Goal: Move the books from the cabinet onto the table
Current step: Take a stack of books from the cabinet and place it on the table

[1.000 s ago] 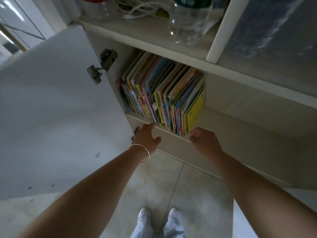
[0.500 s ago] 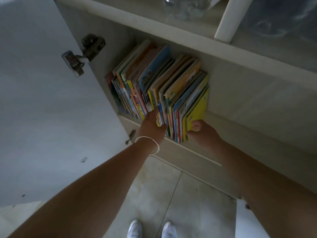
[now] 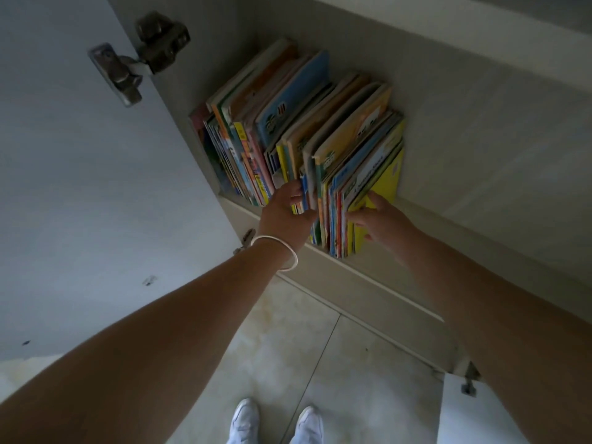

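Note:
A row of thin colourful books (image 3: 298, 136) stands upright on the lower cabinet shelf (image 3: 464, 155), leaning to the right. My left hand (image 3: 286, 213), with a white bangle at the wrist, has its fingers pushed in between book spines near the middle of the row. My right hand (image 3: 379, 221) presses against the yellow book (image 3: 386, 181) at the right end, thumb on its cover. Between the two hands sits the right-hand bunch of books, which sticks out a little past the shelf edge.
The open white cabinet door (image 3: 80, 187) with its metal hinge (image 3: 141, 56) fills the left side. Another open door's corner (image 3: 464, 411) shows at the lower right. Below are a tiled floor and my white shoes (image 3: 275, 424).
Both hands moved from in front of the shelf edge up to the books. The left fingers slid between the spines, and the right hand came onto the yellow end book. The camera moved closer.

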